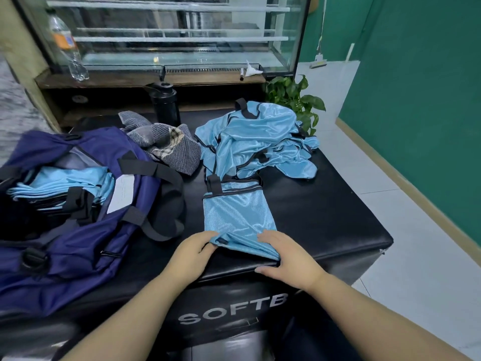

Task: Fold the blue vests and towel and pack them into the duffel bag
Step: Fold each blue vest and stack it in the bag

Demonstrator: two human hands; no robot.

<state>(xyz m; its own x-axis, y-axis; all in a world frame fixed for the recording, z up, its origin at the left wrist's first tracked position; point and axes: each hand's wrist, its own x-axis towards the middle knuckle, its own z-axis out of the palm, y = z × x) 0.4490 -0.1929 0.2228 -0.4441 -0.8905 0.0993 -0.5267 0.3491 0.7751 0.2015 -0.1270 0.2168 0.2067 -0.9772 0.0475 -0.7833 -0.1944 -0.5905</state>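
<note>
1. Vest point(238, 217), one, lies flat at the black box's point(325, 217) near edge; a heap point(255, 142) sits behind; count unclear.
2. Left hand point(194, 252) pinches its corner; right hand point(283, 256) presses flat, fingers straight.
3. One duffel bag point(86, 246) lies left, open, with the folded vests point(62, 186) inside; one towel point(166, 147) lies behind.

It looks like a shop or café: a glass display case point(166, 35) with bare shelves fills the upper frame, above a wooden ledge point(145, 79), with green walls point(429, 100) at right.
</note>
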